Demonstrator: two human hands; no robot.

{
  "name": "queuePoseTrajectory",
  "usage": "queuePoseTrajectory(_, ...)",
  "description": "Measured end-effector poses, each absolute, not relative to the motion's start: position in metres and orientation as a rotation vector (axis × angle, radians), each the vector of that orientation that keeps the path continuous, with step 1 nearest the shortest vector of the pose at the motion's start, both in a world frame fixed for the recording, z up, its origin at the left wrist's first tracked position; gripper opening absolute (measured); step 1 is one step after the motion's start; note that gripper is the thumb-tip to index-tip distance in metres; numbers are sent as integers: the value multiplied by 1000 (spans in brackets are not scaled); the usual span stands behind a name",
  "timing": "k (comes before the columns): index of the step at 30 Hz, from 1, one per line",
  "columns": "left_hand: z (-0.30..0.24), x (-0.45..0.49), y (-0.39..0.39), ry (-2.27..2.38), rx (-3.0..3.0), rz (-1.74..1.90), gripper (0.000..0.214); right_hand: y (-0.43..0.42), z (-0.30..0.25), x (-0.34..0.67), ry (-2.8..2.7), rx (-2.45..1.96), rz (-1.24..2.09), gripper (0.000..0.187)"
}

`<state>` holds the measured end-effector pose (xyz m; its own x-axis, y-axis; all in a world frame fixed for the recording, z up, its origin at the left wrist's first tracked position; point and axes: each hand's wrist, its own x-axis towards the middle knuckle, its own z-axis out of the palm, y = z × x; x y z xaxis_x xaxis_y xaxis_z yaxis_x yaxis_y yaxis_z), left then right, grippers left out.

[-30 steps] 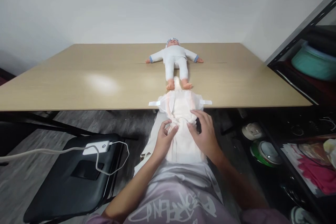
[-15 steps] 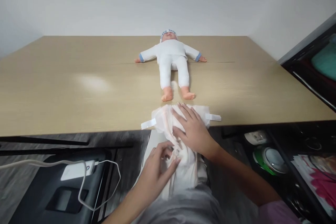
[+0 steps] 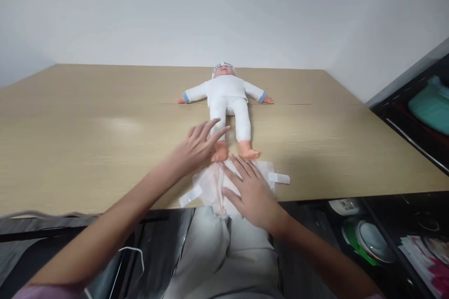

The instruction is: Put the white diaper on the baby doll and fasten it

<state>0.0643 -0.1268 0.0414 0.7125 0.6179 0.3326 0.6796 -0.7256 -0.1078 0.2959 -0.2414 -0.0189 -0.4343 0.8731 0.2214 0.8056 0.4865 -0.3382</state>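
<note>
Resting a right hand (image 3: 250,194) palm down on a diaper (image 3: 215,189), a person leans in at a table (image 3: 105,149) where a doll (image 3: 226,88) in white clothes lies with its arms out. The diaper sits just on the near side of the doll's feet, its crumpled near end reaching the table edge; whether it touches the feet cannot be told. The right hand's fingers lie loosely spread, gripping nothing that shows. The left hand (image 3: 199,144), open with fingers slightly bent, reaches across one of the doll's shins and appears to hold nothing; contact with the shin cannot be made out.

The likeliest trouble is slipping: with so little table between the doll and the edge, a backward drag of the right palm could pull the diaper off. The left tab (image 3: 191,195), angled toward that edge, might catch or fold under, as might the right tab (image 3: 279,178), stretched out beyond the doll's other foot. A careless sweep of the left hand could also knock the doll's leg askew.
</note>
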Motion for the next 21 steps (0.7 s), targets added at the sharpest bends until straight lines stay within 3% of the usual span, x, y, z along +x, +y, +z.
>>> queuePoseTrajectory(3, 44, 82, -89, -669, -2832, -90, 99, -239, -19, 296, -2372, -1392, 271, 65)
queuePoseTrajectory(6, 45, 98, -67, -420, -2917, 29, 105, -237, -16, 298, -2379, -1370, 298, 65)
queuePoseTrajectory(8, 45, 106, -57, -357, -2977, 3, 93, -236, -15, 299, -2389, -1349, 312, 64)
queuePoseTrajectory(13, 45, 124, -42, -246, -3086, -143, 36, -232, -16, 301, -2405, -1309, 304, 65)
queuePoseTrajectory(17, 59, 129, -37, -190, -3176, -263, 32, -226, -18, 304, -2472, -1284, 327, 69)
queuePoseTrajectory(21, 89, 123, -29, -215, -3342, -654, 31, -213, -18, 309, -2552, -1264, 350, 71)
